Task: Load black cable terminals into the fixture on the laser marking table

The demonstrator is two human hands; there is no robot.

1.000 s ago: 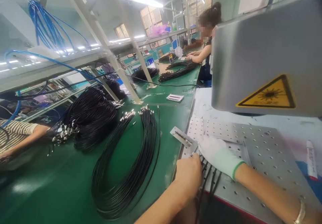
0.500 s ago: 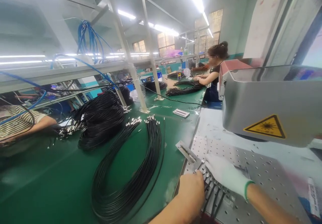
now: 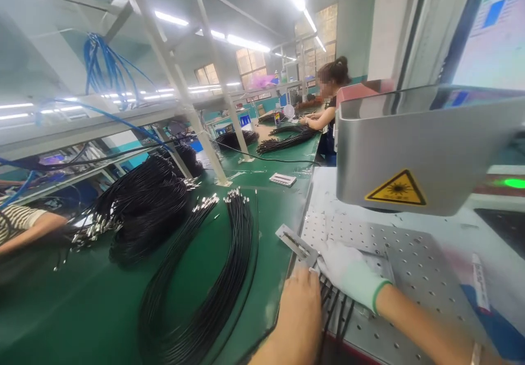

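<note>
Head view: The slotted metal fixture (image 3: 294,242) extends diagonally past the left edge of the perforated plate (image 3: 414,277), toward the green worktop (image 3: 102,305). The left hand (image 3: 301,305) is bare, with fingers curled at the near end of the fixture; whether they clamp it cannot be determined. The right hand (image 3: 348,269), in a white glove with a green cuff, lies palm-down beside the left, over the same end of the fixture and the black cables (image 3: 341,316). Its fingertips are hidden, so its grip cannot be determined. The cables run side by side from beneath this hand toward the near edge of the perforated plate.

On the worktop, a cable bundle (image 3: 235,245) forms a U, metal tips pointing away. A larger cable pile (image 3: 151,206) lies to its left; a white slotted piece (image 3: 283,179) lies beyond. The machine head (image 3: 410,152), bearing a yellow warning triangle (image 3: 397,188), overhangs the far side of the perforated plate. A marker (image 3: 479,283) lies to the right.
</note>
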